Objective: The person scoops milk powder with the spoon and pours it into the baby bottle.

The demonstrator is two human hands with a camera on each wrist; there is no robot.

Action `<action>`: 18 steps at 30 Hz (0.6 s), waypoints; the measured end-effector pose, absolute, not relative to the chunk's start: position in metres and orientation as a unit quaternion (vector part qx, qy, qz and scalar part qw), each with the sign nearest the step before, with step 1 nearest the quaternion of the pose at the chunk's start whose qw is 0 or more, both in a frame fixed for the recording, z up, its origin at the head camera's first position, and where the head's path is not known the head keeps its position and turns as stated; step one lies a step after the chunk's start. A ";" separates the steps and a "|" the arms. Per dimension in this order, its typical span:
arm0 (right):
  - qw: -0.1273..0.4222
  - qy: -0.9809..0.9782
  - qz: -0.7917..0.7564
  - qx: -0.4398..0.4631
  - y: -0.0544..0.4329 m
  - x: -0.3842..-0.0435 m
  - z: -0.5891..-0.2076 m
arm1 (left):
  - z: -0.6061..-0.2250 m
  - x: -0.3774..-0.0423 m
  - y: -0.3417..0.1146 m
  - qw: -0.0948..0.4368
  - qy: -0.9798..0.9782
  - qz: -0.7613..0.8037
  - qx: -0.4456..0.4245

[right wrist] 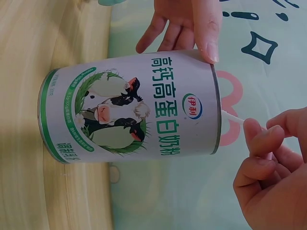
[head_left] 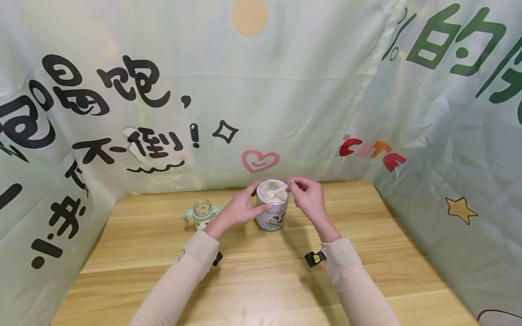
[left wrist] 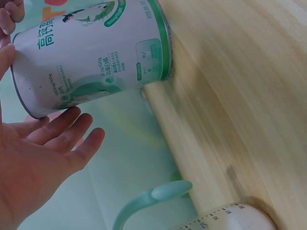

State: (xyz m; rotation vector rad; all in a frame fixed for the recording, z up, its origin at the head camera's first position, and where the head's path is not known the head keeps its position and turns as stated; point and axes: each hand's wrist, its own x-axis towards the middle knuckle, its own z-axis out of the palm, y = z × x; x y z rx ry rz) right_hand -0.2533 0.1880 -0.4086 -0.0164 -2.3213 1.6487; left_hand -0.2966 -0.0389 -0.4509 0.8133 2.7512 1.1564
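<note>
Milk-powder can [head_left: 272, 216], upright toward the back of a smooth wood-grain table [head_left: 261, 290], between both hands. Nearest: pale beige sleeves [head_left: 171, 285], soft and creased, with loose cuffs; blocky black devices [head_left: 315, 259] at the wrists. Farther in, left hand [head_left: 240, 206]: spread wide, thumb and forefinger holding the can near its rim, remaining fingers loosely extended. Right hand [head_left: 311, 199]: fingers curled inward, pinching the slim handle of a white scoop [head_left: 279, 190], with rounded bowl inside the can's mouth; depth in the pale powder [head_left: 278, 199] impossible to tell. On the can: smooth white cylindrical wall, thin metallic rim, green base band, printed cow within grass. Left of the can, partly hidden by the left wrist: bottle [head_left: 202, 209] with transparent neck, curved mint-green handles and printed scale. Beyond the table: pale green cloth backdrop [head_left: 310, 104], rippled and lightly creased, with rounded black lettering and a pink heart [head_left: 260, 159].
</note>
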 end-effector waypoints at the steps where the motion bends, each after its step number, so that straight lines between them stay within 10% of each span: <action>1: 0.145 -0.805 0.575 -0.007 0.188 -0.253 -0.409 | -0.451 -0.297 -0.039 0.025 0.889 0.374 0.262; 18: 0.162 -0.789 0.592 -0.016 0.190 -0.250 -0.408 | -0.449 -0.297 -0.039 0.033 0.892 0.368 0.259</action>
